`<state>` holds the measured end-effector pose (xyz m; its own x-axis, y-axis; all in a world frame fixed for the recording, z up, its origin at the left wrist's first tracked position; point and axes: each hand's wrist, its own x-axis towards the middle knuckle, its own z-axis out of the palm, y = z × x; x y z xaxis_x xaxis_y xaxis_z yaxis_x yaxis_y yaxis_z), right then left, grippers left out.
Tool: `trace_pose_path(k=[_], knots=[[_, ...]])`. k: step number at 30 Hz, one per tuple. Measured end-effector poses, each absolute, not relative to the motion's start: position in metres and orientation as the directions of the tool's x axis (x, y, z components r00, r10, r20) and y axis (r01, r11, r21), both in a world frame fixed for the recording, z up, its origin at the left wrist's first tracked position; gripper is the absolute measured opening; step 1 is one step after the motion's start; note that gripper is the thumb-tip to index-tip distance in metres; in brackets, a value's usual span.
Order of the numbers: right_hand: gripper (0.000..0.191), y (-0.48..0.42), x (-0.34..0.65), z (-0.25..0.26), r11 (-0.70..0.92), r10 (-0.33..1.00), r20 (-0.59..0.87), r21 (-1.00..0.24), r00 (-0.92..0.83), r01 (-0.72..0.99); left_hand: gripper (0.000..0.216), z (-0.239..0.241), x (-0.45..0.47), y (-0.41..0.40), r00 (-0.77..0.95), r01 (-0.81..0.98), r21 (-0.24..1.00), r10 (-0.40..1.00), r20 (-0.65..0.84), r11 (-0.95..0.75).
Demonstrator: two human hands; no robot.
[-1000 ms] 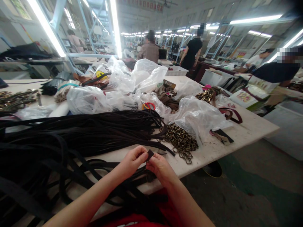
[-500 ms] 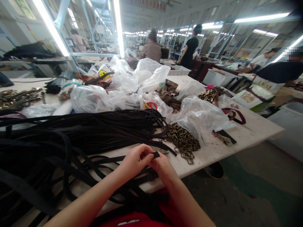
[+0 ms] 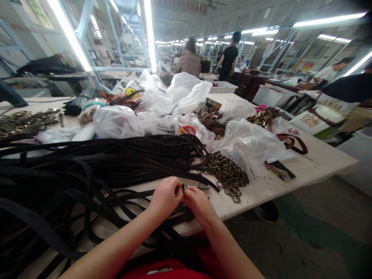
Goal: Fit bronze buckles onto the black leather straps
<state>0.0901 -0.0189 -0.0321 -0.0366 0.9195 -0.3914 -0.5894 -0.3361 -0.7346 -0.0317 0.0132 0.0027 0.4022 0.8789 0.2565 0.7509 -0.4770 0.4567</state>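
My left hand [image 3: 167,193] is closed in a pinch on a black strap, part of which seems to trail off to the left [image 3: 143,195]. Its fingertips meet those of my right hand [image 3: 200,203], also pinched. Between them shows a small dark metal buckle [image 3: 185,187]; the fingers hide most of it. Behind and to the left lies a thick bundle of black straps [image 3: 122,159]. Just beyond my right hand is a heap of bronze-coloured rectangular buckles [image 3: 225,170] on the table.
Clear plastic bags [image 3: 250,139] lie across the pale table [image 3: 325,162], with red-handled scissors [image 3: 188,130] among them. More metal hardware [image 3: 29,120] is at the far left. The table's edge runs close on my right. Several people work farther back, and white bins [image 3: 274,97] stand to the right.
The dark strap end that stuck up between my fingers no longer shows; a metal loop is visible there now. My right fingers have shifted slightly, and the view has swung a little left.
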Motion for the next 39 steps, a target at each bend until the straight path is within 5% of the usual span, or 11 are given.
trace_pose_path(k=[4,7,11,17,21,26,30,34,39], knots=[[0.021,-0.022,0.092,-0.034,-0.278,0.941,-0.334,-0.851,0.051,-0.446,0.013,-0.002,-0.031,0.011,0.487,0.757,0.353,0.835,0.257,-0.55],[0.019,-0.026,0.098,-0.036,-0.204,0.969,-0.237,-0.925,0.068,-0.32,0.003,-0.005,-0.033,0.012,0.497,0.674,0.509,0.839,0.224,-0.535],[0.02,-0.027,0.103,-0.039,-0.131,0.98,-0.165,-0.957,0.112,-0.26,0.024,-0.006,-0.033,0.014,0.473,0.606,0.638,0.86,0.192,-0.476],[0.029,-0.03,0.103,-0.041,-0.137,0.96,-0.22,-0.909,0.173,-0.394,0.018,-0.001,-0.028,0.009,0.596,0.656,0.419,0.772,0.22,-0.627],[0.025,-0.036,0.107,-0.044,-0.171,0.931,-0.255,-0.936,0.259,-0.308,0.016,-0.001,-0.026,0.004,0.656,0.676,0.244,0.719,0.228,-0.695],[0.026,-0.048,0.123,-0.055,-0.156,0.875,-0.262,-0.949,0.407,-0.275,0.015,-0.009,-0.028,0.005,0.663,0.658,0.331,0.729,0.173,-0.677],[0.031,-0.061,0.153,-0.062,-0.155,0.901,-0.109,-0.985,0.419,0.077,0.047,-0.022,-0.05,0.021,0.634,0.678,0.441,0.771,0.054,-0.588],[0.035,-0.06,0.168,-0.056,-0.077,0.888,0.189,-0.837,0.42,0.541,0.029,-0.031,-0.083,0.026,0.557,0.8,0.331,0.824,-0.103,-0.499],[0.025,-0.034,0.134,-0.041,0.256,0.957,0.269,-0.621,-0.105,0.741,0.028,-0.024,-0.108,0.007,0.616,0.779,0.329,0.75,-0.24,-0.534]])
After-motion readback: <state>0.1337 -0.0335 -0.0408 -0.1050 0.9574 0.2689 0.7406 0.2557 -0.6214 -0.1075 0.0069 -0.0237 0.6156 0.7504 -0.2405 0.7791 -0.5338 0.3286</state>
